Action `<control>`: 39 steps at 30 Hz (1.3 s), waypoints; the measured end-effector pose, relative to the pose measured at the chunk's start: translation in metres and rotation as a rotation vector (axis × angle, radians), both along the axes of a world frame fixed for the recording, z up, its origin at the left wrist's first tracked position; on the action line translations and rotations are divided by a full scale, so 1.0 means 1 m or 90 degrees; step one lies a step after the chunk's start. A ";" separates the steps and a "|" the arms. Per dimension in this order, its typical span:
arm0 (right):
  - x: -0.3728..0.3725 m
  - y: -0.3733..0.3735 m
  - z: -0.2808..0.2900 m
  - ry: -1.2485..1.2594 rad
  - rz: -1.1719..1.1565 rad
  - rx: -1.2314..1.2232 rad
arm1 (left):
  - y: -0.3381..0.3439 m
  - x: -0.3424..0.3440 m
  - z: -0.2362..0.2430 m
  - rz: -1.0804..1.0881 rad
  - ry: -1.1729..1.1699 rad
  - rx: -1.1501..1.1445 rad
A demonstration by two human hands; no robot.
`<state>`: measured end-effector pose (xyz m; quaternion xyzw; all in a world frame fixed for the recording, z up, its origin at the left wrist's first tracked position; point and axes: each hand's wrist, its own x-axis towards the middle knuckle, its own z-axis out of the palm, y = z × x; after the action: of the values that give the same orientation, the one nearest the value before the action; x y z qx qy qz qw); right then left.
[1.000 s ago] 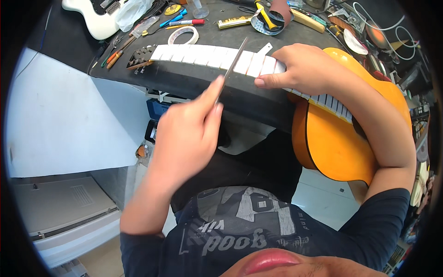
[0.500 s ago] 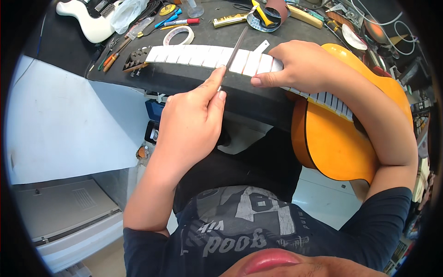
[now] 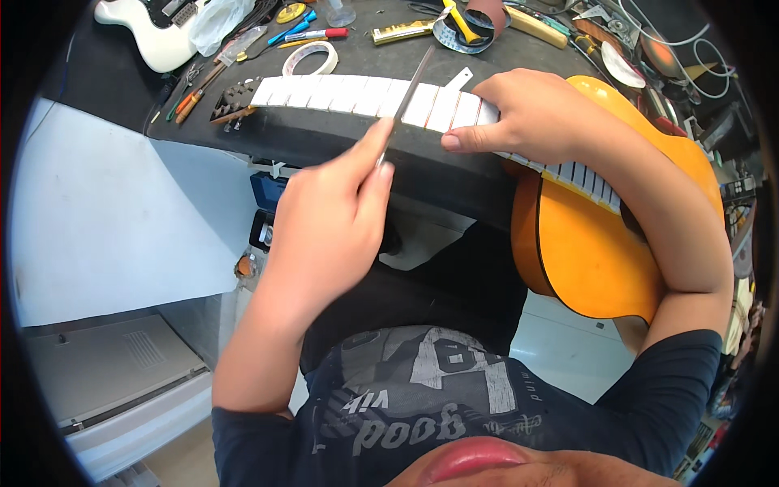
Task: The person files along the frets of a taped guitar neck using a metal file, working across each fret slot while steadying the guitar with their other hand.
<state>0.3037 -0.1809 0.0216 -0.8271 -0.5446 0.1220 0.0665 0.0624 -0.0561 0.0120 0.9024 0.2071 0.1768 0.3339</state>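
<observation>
An acoustic guitar with an orange-yellow body [image 3: 600,260] lies on its back. Its neck [image 3: 329,92] reaches left along the bench edge, white tape covering the fretboard between the frets. My left hand [image 3: 324,219] is closed around a slim dark file [image 3: 415,84], forefinger stretched along it, the file lying across the frets near mid-neck. Over the neck nearer the body rests my right hand [image 3: 535,118], thumb on the near side and fingers curled over the far side, their tips hidden. A small white strip with a hole [image 3: 459,79] sticks out beside its fingers.
A tape roll [image 3: 312,59], markers [image 3: 324,34], a yellow-handled tool [image 3: 462,23] and screwdrivers [image 3: 191,101] lie on the dark bench [image 3: 365,61]. The headstock [image 3: 234,103] reaches its left part. A white electric guitar body [image 3: 154,40] lies far left. Tools and cables crowd the right.
My left hand has drawn back slightly toward me and to the left with the file, which still crosses the neck. My right hand stays in place on the neck.
</observation>
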 end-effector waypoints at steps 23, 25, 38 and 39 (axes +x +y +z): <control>-0.001 0.006 0.009 0.015 0.008 -0.048 | 0.001 -0.009 0.003 -0.023 0.007 0.129; -0.005 0.008 0.014 0.015 0.014 -0.070 | 0.007 0.007 -0.002 -0.031 -0.041 0.184; -0.002 0.007 0.005 0.010 0.008 -0.023 | 0.001 0.000 0.010 -0.029 0.003 0.207; -0.002 0.007 0.005 0.007 0.006 -0.023 | 0.006 0.015 0.006 -0.020 -0.005 0.204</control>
<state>0.3013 -0.1738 0.0269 -0.8250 -0.5458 0.1366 0.0536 0.0779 -0.0503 0.0180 0.9464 0.1610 0.2063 0.1893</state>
